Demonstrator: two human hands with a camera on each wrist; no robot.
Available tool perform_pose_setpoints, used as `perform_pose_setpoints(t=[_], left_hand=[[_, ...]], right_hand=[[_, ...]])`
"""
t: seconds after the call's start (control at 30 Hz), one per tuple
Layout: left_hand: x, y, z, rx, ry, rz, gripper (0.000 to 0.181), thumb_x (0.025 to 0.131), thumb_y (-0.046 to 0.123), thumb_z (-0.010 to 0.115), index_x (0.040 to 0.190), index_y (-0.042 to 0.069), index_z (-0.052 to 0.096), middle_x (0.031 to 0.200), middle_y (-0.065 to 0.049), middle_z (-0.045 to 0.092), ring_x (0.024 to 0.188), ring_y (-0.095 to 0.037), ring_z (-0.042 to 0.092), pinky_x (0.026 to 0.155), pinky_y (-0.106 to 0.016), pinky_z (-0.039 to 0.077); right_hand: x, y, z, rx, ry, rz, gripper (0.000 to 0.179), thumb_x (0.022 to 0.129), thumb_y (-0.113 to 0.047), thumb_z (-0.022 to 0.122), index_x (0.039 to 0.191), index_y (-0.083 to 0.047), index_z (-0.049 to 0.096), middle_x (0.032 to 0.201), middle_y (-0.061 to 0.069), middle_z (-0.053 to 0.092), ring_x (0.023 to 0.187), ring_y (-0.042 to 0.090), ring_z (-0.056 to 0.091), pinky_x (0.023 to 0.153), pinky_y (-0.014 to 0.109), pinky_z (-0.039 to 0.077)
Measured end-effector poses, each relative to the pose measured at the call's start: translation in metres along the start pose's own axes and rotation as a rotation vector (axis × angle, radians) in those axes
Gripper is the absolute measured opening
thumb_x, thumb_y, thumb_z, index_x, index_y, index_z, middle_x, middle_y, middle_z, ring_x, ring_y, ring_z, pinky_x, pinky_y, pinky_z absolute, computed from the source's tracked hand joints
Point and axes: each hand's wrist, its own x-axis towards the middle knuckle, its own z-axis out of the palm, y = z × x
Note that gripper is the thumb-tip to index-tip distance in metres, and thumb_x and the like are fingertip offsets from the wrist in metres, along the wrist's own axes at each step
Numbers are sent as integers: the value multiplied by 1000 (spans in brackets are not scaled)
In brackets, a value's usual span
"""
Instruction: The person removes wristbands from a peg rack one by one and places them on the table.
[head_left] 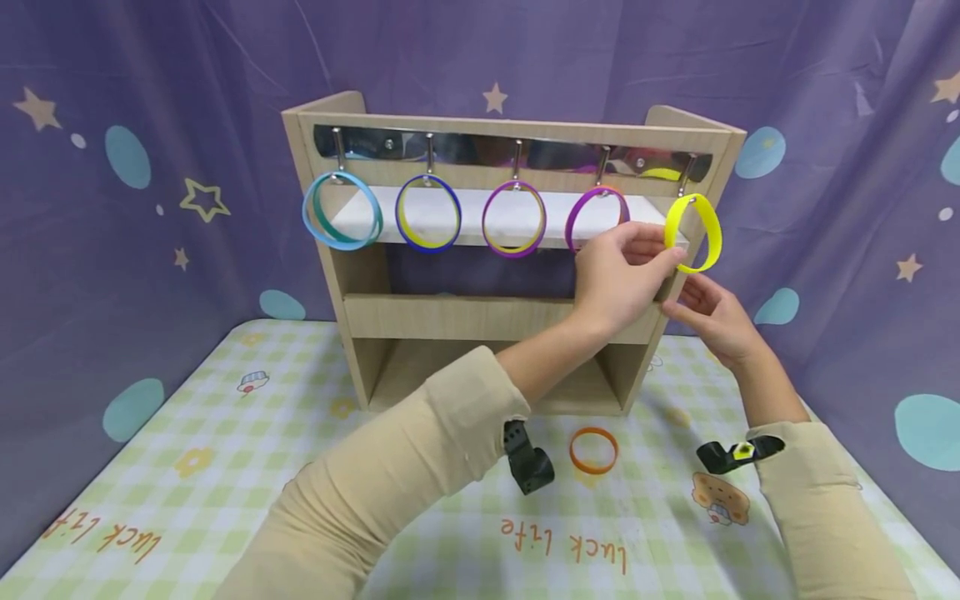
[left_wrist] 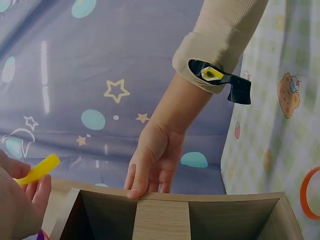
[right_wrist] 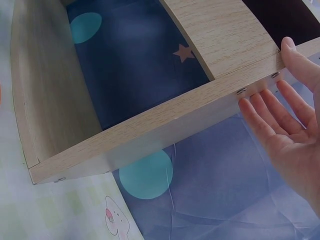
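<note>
In the head view, my left hand (head_left: pixel 615 279) pinches a yellow wristband (head_left: pixel 710 232) between thumb and fingers, at the rightmost hook of a metal hook rail (head_left: pixel 551 153). The band's top meets that hook. My right hand (head_left: pixel 716 325) touches the right side panel of the wooden shelf unit (head_left: pixel 495 318). In the right wrist view, its thumb rests at the panel's front edge, while the extended fingers (right_wrist: pixel 257 117) lie against the outer face. The left wrist view shows the yellow wristband (left_wrist: pixel 41 169) nearly edge-on.
Hanging from the other hooks are a light blue wristband (head_left: pixel 345 245), a blue-and-yellow one (head_left: pixel 427 248), a purple-and-yellow one (head_left: pixel 513 253) and a purple one (head_left: pixel 572 218), partly behind my left hand. An orange wristband (head_left: pixel 595 431) lies on the checked tablecloth (head_left: pixel 225 467).
</note>
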Motion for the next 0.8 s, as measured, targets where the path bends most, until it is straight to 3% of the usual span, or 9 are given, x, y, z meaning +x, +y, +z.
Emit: perform_pose_setpoints(t=[0.1, 0.23, 0.6, 0.8], left_hand=[[1, 1, -1, -91, 14, 3, 22, 85, 7, 71, 106, -2, 69, 95, -17, 74, 82, -19, 71, 64, -7, 54], [1, 1, -2, -222, 35, 6, 24, 85, 2, 70, 107, -7, 68, 97, -24, 72, 90, -35, 71, 66, -14, 60], [2, 0, -11, -535, 32, -73, 30, 86, -7, 65, 115, -12, 63, 112, -33, 65, 106, -45, 63, 77, -28, 63], [2, 4, -9, -610, 72, -106, 28, 85, -8, 66, 112, -13, 64, 110, -34, 65, 105, -45, 64, 76, -29, 64]], right_hand=[[0, 0, 0, -16, 0, -8, 50, 92, 2, 59, 137, -13, 46, 120, -16, 60, 108, -5, 59, 86, 8, 53], [0, 1, 0, -2, -2, -25, 47, 92, 3, 58, 135, -13, 48, 120, -15, 61, 108, -4, 60, 86, 8, 53], [2, 2, 0, 10, -13, -31, 47, 91, 4, 58, 134, -12, 48, 120, -13, 62, 107, -3, 61, 86, 9, 54], [2, 2, 0, 0, -6, -34, 48, 91, 4, 59, 136, -10, 47, 119, -14, 62, 107, -3, 61, 86, 8, 54]])
